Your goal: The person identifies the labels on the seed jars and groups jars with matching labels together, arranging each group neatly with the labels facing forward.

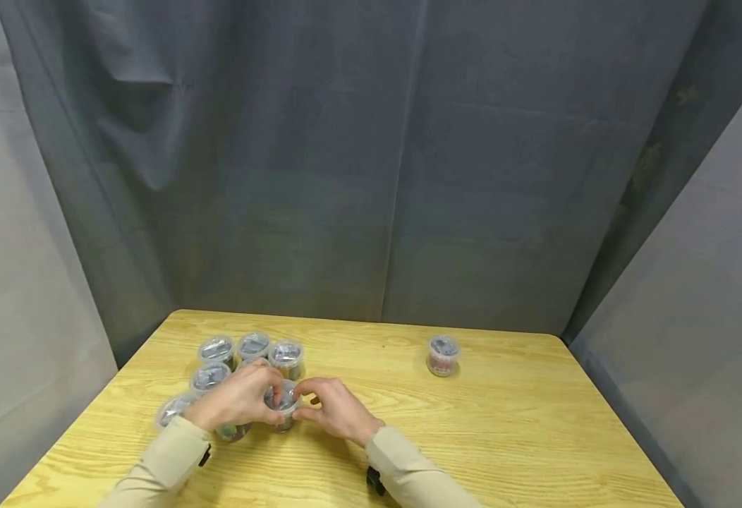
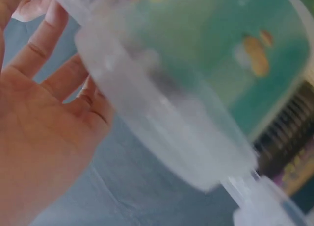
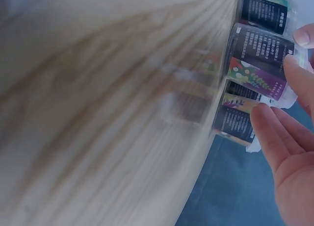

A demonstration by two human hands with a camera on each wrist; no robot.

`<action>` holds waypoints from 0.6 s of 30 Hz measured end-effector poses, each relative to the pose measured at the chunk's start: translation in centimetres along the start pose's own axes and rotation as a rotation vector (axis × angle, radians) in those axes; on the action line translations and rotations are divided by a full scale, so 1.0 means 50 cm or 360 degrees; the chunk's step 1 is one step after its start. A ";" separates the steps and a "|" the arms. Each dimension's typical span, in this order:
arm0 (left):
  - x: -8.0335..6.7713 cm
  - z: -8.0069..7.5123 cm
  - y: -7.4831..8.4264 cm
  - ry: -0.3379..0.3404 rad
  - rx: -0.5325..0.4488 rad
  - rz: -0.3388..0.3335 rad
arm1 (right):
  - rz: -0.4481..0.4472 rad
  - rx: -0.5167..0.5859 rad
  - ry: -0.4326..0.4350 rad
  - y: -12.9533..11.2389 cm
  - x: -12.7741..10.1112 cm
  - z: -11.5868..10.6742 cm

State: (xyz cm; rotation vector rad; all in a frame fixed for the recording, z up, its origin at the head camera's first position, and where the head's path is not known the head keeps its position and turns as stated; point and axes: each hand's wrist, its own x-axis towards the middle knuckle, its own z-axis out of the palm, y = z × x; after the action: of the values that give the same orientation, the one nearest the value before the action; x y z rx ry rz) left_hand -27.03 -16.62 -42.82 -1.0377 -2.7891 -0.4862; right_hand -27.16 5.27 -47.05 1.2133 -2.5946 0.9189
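On the wooden table point(image 1: 504, 437), both hands meet around one small clear lidded tub point(image 1: 287, 401) at the front of a cluster of such tubs. My left hand point(image 1: 244, 398) lies over the cluster, and its fingers curl round that tub's left side. From the right, my right hand point(image 1: 333, 409) pinches the tub's rim with thumb and fingertips. In the right wrist view, fingertips point(image 3: 294, 64) touch a tub with a dark and purple label point(image 3: 257, 59). The left wrist view shows my left palm point(image 2: 39, 118) beside a blurred tub with a green label point(image 2: 206, 79).
Several more lidded tubs point(image 1: 253, 346) stand in rows behind and left of the hands. One lone tub point(image 1: 443, 355) stands apart at the back right of the table. Grey curtains point(image 1: 371, 176) close off the back and sides.
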 end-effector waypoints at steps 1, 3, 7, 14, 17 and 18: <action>0.002 0.001 0.004 0.0015 0.0007 0.0003 | 0.0013 0.0005 0.0003 0.002 -0.001 -0.001; 0.005 0.002 0.010 0.0036 0.0030 -0.0006 | 0.0032 0.0010 0.0006 0.006 -0.004 -0.003; 0.008 0.007 0.018 0.0061 0.0044 -0.0058 | 0.0062 0.0054 0.0001 0.011 -0.011 -0.007; 0.019 0.018 0.031 0.0137 -0.0039 -0.0133 | 0.0115 0.0149 0.0069 0.015 -0.016 -0.021; 0.025 0.020 0.039 0.0204 -0.0089 -0.0123 | 0.0131 0.0190 0.0111 0.016 -0.018 -0.028; 0.027 0.021 0.041 0.0227 -0.0113 -0.0118 | 0.0136 0.0203 0.0128 0.015 -0.018 -0.031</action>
State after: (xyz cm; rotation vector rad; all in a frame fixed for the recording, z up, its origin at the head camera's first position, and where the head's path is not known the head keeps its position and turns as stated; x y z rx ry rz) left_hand -26.70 -13.96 -42.96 -0.8775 -2.7093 -0.6461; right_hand -27.32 7.13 -46.50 1.0764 -2.5768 1.1408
